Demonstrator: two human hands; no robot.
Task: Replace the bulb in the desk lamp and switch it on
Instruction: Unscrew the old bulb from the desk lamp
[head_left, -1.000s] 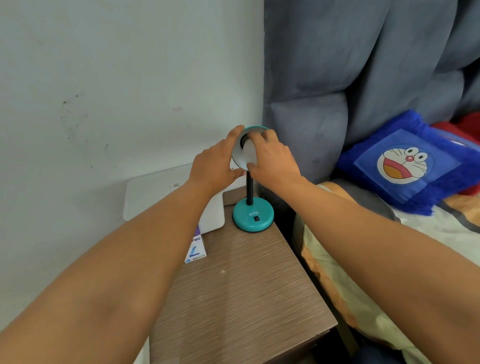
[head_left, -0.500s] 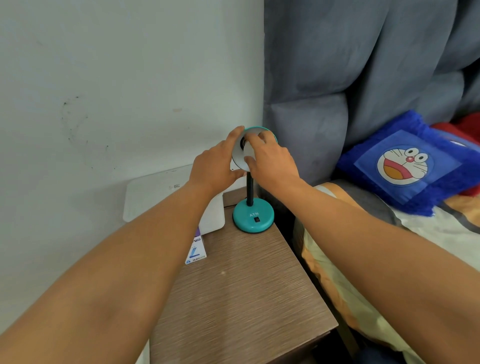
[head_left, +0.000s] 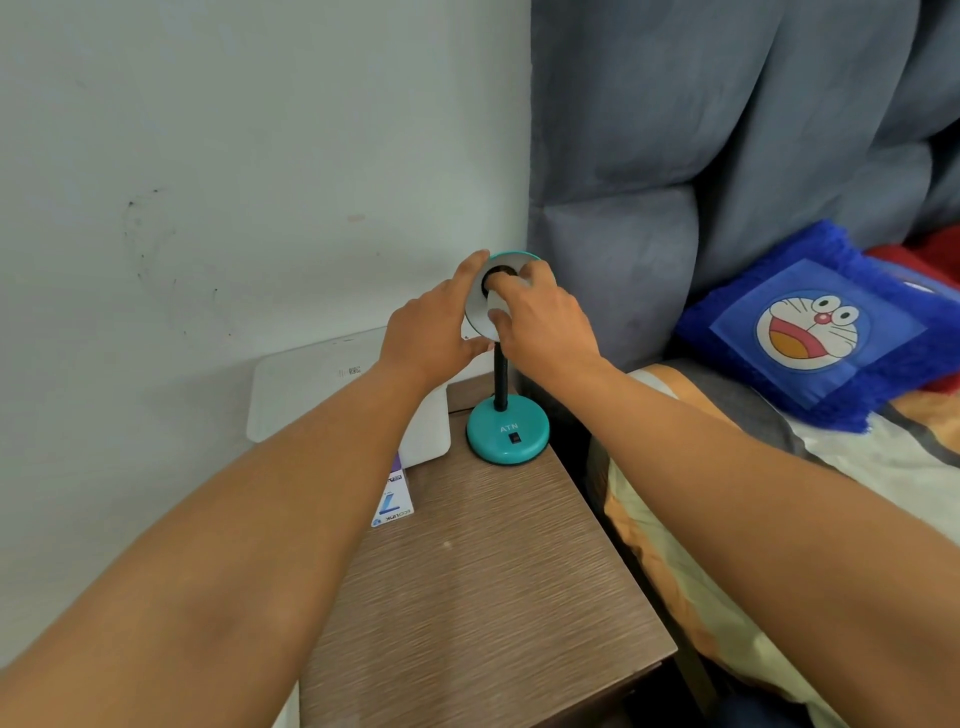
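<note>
A small desk lamp stands at the back of a brown bedside table (head_left: 483, 587): teal round base (head_left: 506, 431) with a black switch, black stem (head_left: 500, 374), and a teal shade (head_left: 480, 306) with a white inside turned towards me. My left hand (head_left: 428, 332) grips the shade's left rim. My right hand (head_left: 540, 317) reaches into the shade, its fingers closed around a white bulb (head_left: 496, 301) that is mostly hidden. The dark socket (head_left: 496, 275) shows just above the fingers.
A white flat box (head_left: 311, 384) leans on the wall behind the table, and a small bulb carton (head_left: 395, 499) lies by my left forearm. To the right are a grey padded headboard (head_left: 649, 249), a bed and a blue cartoon cushion (head_left: 815, 338).
My right hand has shifted a little on the bulb inside the shade, and more of the dark socket shows. My left hand stays on the shade's rim.
</note>
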